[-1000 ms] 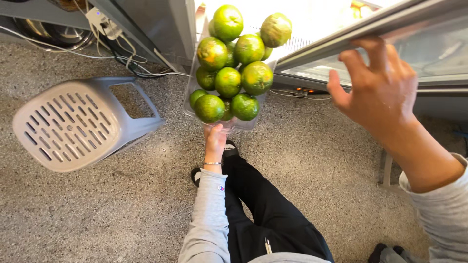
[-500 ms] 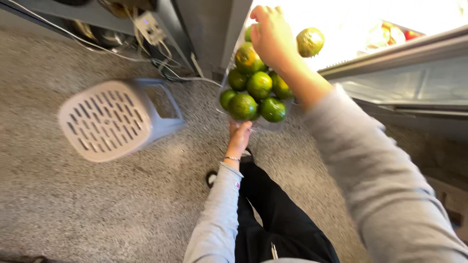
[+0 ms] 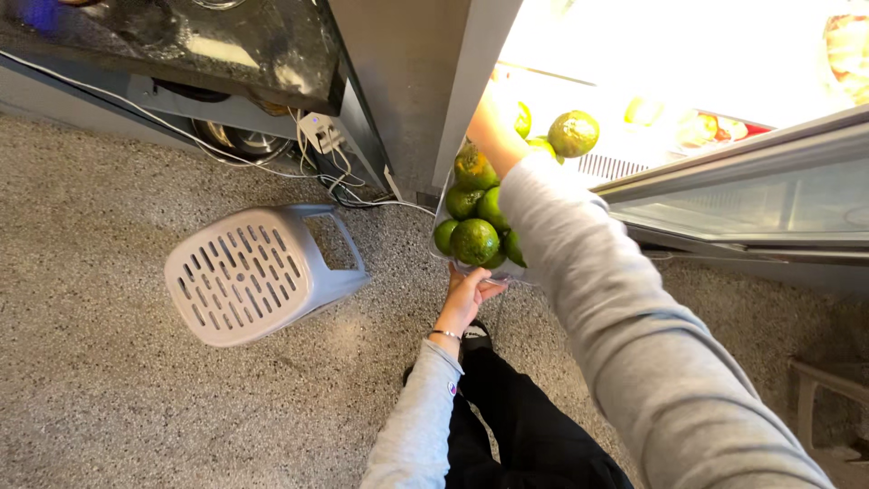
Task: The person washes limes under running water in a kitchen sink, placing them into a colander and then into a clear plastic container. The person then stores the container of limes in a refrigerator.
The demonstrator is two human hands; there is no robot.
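The left hand [image 3: 466,294] is propping a clear container [image 3: 453,263] of green citrus fruits [image 3: 475,240] from beneath, fingers cupping its base, while the right hand [image 3: 484,118], its fingers' state impossible to tell against the bright fridge interior, is reaching over, risking toppling fruit onto the floor [image 3: 109,398].

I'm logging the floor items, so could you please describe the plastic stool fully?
The stool is light grey, plastic-looking, lying tipped on the speckled floor with its slotted seat facing up at the camera. One side shows a rectangular cut-out. It lies left of the left hand, untouched, near cables.
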